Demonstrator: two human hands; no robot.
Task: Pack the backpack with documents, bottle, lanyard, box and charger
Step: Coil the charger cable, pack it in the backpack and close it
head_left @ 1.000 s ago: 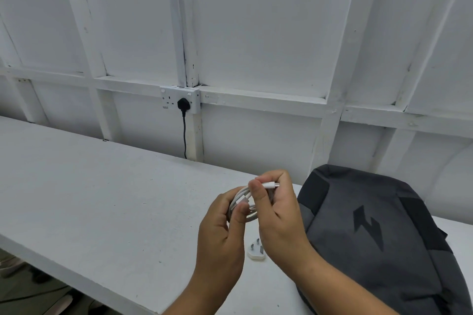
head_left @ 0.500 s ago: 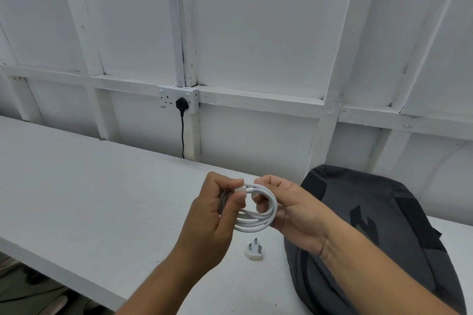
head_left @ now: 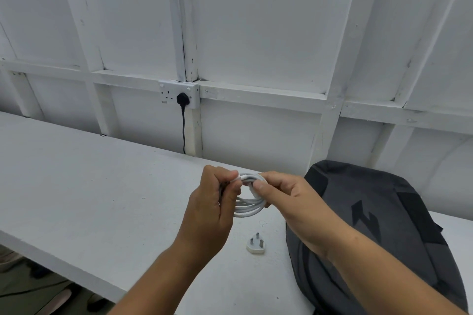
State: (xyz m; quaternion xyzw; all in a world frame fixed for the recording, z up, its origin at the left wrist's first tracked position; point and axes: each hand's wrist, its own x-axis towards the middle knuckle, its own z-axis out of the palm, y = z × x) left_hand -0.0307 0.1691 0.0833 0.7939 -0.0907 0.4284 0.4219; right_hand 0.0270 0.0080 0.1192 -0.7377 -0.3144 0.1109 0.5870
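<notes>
Reaching in from the bottom edge, two bare forearms meet over the smooth white-painted desk [head_left: 89, 186]. Nearest on it lies the small white plastic three-pin charger plug [head_left: 255, 244], its rounded body flat down and its metal pins pointing up. It sits just beside the backpack's left edge, below the hands and apart from both.

Above it, the left hand [head_left: 212, 212] curls fingers and thumb round one side of the coiled white round-section charger cable [head_left: 249, 206], pinching the white connector end at the top of the coil. The right hand [head_left: 294, 207] grips the opposite side of the same coil, thumb laid across the front of the loops and fingers wrapped behind. The cable is wound in several even loops and is held clear of the desk between the two hands.

To the right, the dark grey woven-fabric backpack [head_left: 371, 225] with black panels lies on the desk, its rounded top toward the wall. A black angular zigzag emblem marks its front. Whether its zip is open cannot be told.

Behind stands a white-painted board wall [head_left: 268, 20] crossed by raised battens. On it is a white double wall socket [head_left: 170, 92] with a glossy black plug [head_left: 183, 99] in its right outlet. A thin black cord [head_left: 183, 130] drops straight down behind the desk. A tiny label under the socket's left corner is too small to read.
</notes>
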